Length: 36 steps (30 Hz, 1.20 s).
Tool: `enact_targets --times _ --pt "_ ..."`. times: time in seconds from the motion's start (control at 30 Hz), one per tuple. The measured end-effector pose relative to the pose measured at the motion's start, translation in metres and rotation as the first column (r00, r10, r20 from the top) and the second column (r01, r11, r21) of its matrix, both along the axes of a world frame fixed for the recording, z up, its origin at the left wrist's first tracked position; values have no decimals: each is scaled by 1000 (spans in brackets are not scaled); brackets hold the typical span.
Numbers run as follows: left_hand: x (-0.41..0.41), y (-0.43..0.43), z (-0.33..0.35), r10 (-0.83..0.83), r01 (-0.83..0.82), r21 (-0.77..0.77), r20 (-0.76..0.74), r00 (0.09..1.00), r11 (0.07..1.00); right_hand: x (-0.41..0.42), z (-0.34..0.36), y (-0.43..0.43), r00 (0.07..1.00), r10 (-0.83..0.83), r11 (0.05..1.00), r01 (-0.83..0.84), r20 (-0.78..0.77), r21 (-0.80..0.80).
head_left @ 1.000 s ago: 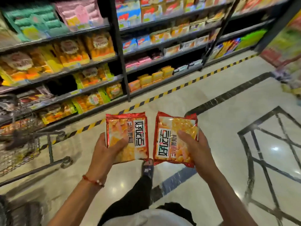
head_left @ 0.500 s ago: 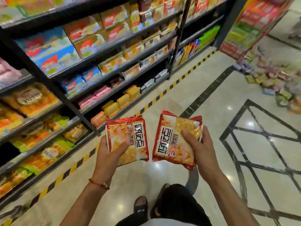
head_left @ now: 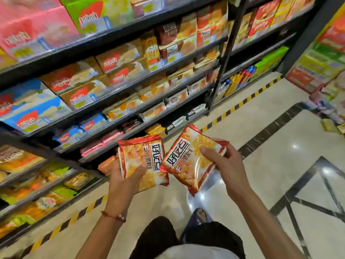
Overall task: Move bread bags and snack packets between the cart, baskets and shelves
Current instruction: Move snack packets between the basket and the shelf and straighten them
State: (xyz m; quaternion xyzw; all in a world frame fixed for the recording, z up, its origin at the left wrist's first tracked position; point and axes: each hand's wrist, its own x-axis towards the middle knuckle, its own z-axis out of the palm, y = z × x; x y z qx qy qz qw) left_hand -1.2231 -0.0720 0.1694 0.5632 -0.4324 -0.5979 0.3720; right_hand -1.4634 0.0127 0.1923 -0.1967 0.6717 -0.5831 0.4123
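I hold two red and orange snack packets in front of me above the floor. My left hand (head_left: 123, 176) grips the left snack packet (head_left: 149, 161) from below, thumb across its front. My right hand (head_left: 224, 163) grips the right snack packet (head_left: 186, 161), which is tilted and overlaps the left one's edge. Black shelves (head_left: 130, 101) stacked with boxes and bags run along the left, close to the packets. No cart or basket is in view.
A yellow and black striped line (head_left: 240, 104) on the floor runs along the shelf base. A black upright post (head_left: 226, 57) divides the shelving. Colourful goods (head_left: 324, 71) are piled at the right. Glossy tiled floor (head_left: 261, 165) lies to my right.
I have walked further along the aisle and the cart has left the view. The shelves are now closer. The right packet has tilted and now overlaps the left one.
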Motion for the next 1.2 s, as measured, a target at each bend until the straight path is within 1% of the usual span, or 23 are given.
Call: enact_targets --times 0.07,0.2,0.47,0.53,0.7,0.83,0.97,1.07,1.2 --pt "-28 -18 0 54 -54 16 14 998 998 -33 4 -27 999 47 999 -46 -22 13" --pt "-81 -64 -3 104 -105 20 33 994 994 -96 7 -87 998 49 998 -47 -34 50" --pt "-182 -198 -5 93 -93 -4 20 995 996 -206 10 -217 995 90 994 -93 47 60" --pt "-207 -230 4 102 -102 -30 11 995 994 -231 14 -246 992 107 993 -109 68 38" --pt "-257 -289 28 121 -114 -132 48 991 985 -288 26 -314 979 191 982 -190 77 -19" --pt "-288 -318 42 201 -190 -175 47 978 966 -327 34 -362 960 261 965 -257 99 -56" --pt "-323 -332 56 370 -354 -234 29 929 906 -367 47 -407 905 420 904 -409 70 -128" --pt "-356 -332 66 461 -445 -266 0 887 855 -396 55 -430 873 485 868 -473 51 -153" --pt "-394 -330 75 604 -587 -285 -34 796 758 -424 63 -456 803 595 796 -581 42 -167"
